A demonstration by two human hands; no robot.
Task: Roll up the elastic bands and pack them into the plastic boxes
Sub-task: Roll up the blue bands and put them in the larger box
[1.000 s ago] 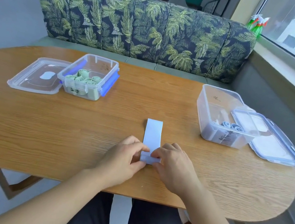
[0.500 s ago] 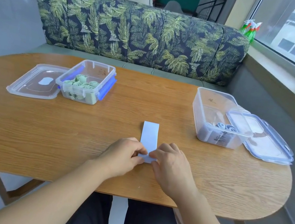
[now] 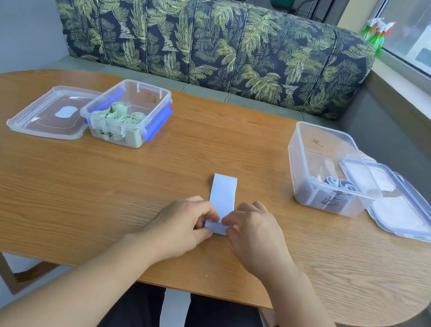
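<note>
Pale blue elastic band (image 3: 223, 193) lies flat in the middle of the wooden table (image 3: 59, 193). The left hand (image 3: 183, 224) and right hand (image 3: 256, 236) both pinch its near end. I think it should be rolled tight and straight.

The near end of the elastic band (image 3: 223, 193) is now turned over on itself, showing as a low doubled fold (image 3: 216, 227) where a second ago it lay nearly flat under the fingers. The flat stretch beyond the fold is a little shorter than before. The left hand (image 3: 183, 224) and right hand (image 3: 256, 236) have drawn closer together over the band, so their fingertips (image 3: 215, 216) nearly meet on top of the fold, with the thumbs tucked at its near edge.
</note>
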